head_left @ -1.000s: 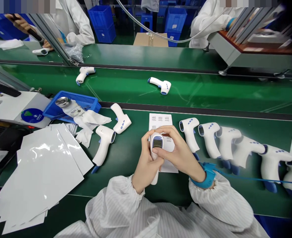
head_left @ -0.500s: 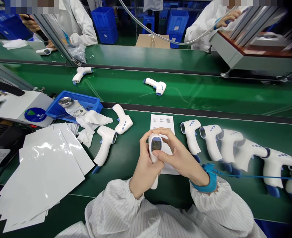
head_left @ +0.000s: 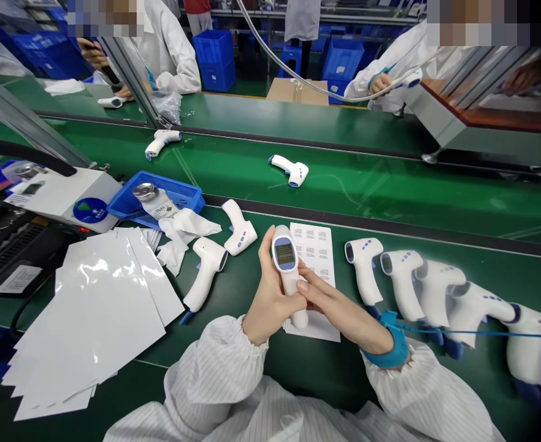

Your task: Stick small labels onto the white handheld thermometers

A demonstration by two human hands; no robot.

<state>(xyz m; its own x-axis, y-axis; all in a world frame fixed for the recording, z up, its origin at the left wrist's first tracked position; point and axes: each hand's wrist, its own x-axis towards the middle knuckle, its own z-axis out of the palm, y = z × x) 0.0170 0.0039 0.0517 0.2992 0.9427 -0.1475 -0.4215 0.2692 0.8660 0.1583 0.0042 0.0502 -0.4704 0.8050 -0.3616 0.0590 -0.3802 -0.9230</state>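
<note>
A white handheld thermometer (head_left: 285,255) with a dark display stands upright between my hands, its screen facing me. My left hand (head_left: 265,301) is wrapped round its left side, fingers closed on it. My right hand (head_left: 328,301), with a blue strap at the wrist, grips the lower handle from the right. Behind them lies a printed label sheet (head_left: 321,252), partly covered by my right hand. To the left are two more thermometers, one nearer (head_left: 203,273) and one behind it (head_left: 239,230). A row of several thermometers (head_left: 366,267) lies to the right.
White sheets (head_left: 100,294) are fanned out at the left. Behind them are a blue tray (head_left: 190,195) with a bottle, crumpled wipes (head_left: 185,227) and a white device (head_left: 77,190). Two thermometers lie on the green belt (head_left: 224,166). Other people sit across it.
My right hand has moved down from the display to the handle, uncovering the screen. The held thermometer shows more of its length. The whole view has shifted a little.
</note>
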